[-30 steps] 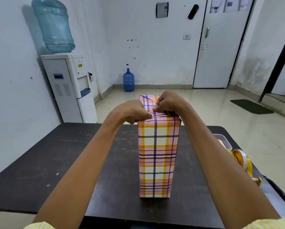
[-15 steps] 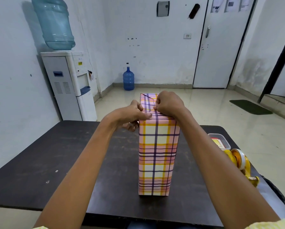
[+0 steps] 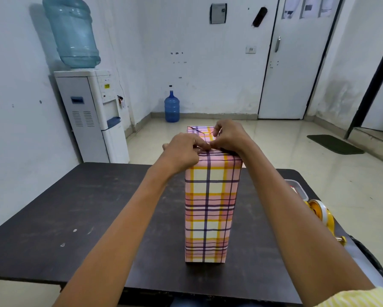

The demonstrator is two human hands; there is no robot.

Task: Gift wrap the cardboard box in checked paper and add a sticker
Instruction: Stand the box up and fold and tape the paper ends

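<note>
A dark table (image 3: 79, 209) fills the lower frame, and standing upright near its middle is the tall box (image 3: 210, 207), fully dressed in checked paper (image 3: 208, 231) of pink, yellow and purple lines, its base flat on the tabletop. Both arms reach forward to the top end of it. The left hand (image 3: 183, 151) sits at the near left corner of the top, fingers curled in, pinching the paper right at the top edge. The right hand (image 3: 230, 136) rests on the top face just beside it, fingers bent down and gripping the folded paper there; the two hands' fingertips meet at the centre of the near top edge. Off at the table's right edge, a yellow tape dispenser (image 3: 321, 214) sits near a clear plastic container (image 3: 297, 189), both well apart from the box and partly hidden behind the right forearm
</note>
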